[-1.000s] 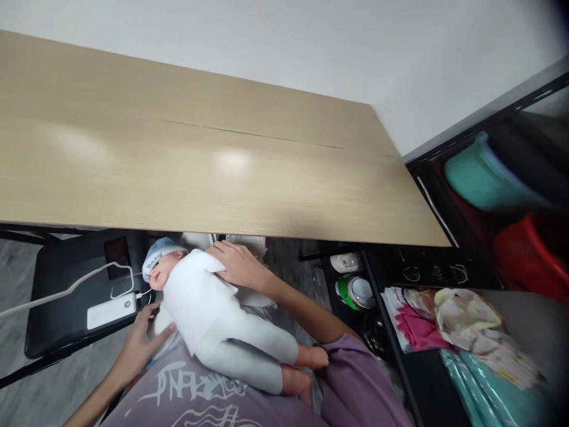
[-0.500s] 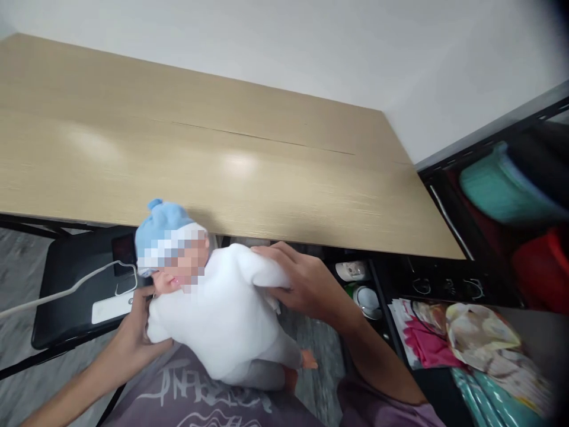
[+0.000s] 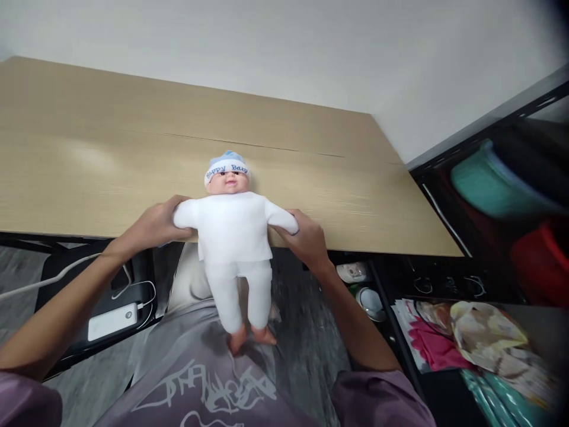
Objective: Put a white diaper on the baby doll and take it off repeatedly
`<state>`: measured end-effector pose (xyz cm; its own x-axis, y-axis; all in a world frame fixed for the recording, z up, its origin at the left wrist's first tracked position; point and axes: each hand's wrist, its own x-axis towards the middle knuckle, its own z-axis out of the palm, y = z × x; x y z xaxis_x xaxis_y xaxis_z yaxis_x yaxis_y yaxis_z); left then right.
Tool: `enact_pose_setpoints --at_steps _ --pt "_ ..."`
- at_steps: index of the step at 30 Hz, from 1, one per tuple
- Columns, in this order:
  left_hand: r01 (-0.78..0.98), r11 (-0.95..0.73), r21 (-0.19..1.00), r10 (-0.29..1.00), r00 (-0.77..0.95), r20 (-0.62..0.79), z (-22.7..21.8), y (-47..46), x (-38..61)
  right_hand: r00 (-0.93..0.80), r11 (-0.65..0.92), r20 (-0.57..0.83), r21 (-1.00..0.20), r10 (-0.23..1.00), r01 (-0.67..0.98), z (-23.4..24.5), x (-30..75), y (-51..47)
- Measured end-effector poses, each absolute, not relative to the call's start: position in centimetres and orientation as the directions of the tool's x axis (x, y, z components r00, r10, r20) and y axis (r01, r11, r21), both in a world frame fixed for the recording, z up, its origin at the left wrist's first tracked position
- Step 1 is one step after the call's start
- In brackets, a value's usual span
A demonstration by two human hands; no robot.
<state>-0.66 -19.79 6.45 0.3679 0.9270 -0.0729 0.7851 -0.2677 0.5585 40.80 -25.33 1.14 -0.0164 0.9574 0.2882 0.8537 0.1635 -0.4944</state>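
A baby doll (image 3: 235,231) in a white top and white trousers faces up, its head over the near edge of the wooden table (image 3: 111,178). Its blue and white cap (image 3: 227,163) reads "Happy Baby". My left hand (image 3: 162,222) is closed round the sleeved arm at the left, and my right hand (image 3: 306,234) grips the arm at the right. Below the table edge the doll's legs hang toward my lap, with bare feet showing.
A black chair (image 3: 53,287) at the left bears a white power bank (image 3: 112,321) with a cable. On the right, a dark shelf holds pink cloth (image 3: 429,344), patterned fabric (image 3: 486,326) and teal packets (image 3: 502,397). A teal container (image 3: 493,184) and a red one (image 3: 540,261) are farther up.
The doll has moved right and up from my lap to the table edge. It has turned from tilted sideways to upright facing me, with each hand now on one arm.
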Motion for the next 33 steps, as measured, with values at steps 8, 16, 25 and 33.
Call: enact_pose_setpoints --at_steps 8,16,25,33 --pt "0.907 -0.31 0.286 0.951 0.292 0.105 5.1 -14.4 -1.2 0.027 0.145 0.331 -0.484 0.943 0.863 -1.2 41.0 -20.3" --pt "0.902 -0.323 0.288 0.935 0.256 0.244 2.2 -5.9 -0.3 0.005 0.186 0.406 -0.43 0.914 0.883 -2.6 41.8 -10.3" --pt "0.908 -0.28 0.312 0.93 0.176 0.323 0.6 3.5 0.8 0.01 0.199 0.457 -0.407 0.889 0.891 -3.8 42.6 -0.3" --pt "0.909 -0.26 0.327 0.926 0.139 0.351 1.2 10.7 1.7 0.03 0.18 0.467 -0.399 0.884 0.899 -3.7 43.0 7.1"
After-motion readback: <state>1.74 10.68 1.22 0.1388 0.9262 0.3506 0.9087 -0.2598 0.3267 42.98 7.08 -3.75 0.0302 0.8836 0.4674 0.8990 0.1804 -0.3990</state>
